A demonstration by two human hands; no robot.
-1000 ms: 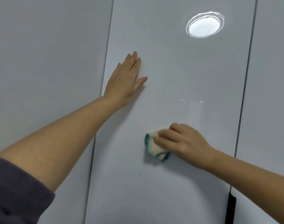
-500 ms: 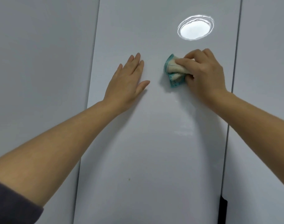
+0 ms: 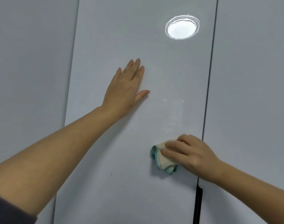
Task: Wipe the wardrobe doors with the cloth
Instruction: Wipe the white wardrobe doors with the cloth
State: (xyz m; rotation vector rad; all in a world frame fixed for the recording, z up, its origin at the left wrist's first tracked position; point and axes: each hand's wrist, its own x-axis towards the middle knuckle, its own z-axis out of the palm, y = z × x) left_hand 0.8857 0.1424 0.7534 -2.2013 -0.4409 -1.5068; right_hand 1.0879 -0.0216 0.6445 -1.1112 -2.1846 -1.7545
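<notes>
A glossy pale grey wardrobe door [image 3: 121, 183] fills the middle of the view. My left hand [image 3: 125, 91] lies flat on it with straight fingers, pressing against its upper part. Lower right on the same door, my right hand [image 3: 189, 152] holds a bunched cream cloth with a teal edge [image 3: 162, 160] against the surface, fingers curled over it. A faint streaky patch shows on the door above the cloth.
Neighbouring doors stand at the left [image 3: 29, 78] and right [image 3: 254, 94], separated by thin dark gaps. A black handle strip [image 3: 197, 206] runs along the middle door's lower right edge. A round ceiling light reflection [image 3: 181, 27] shines near the top.
My right hand has carried the cloth down the door from beside the light reflection to the lower right. Earlier it had gone up from a low spot. The left hand stays flat.
</notes>
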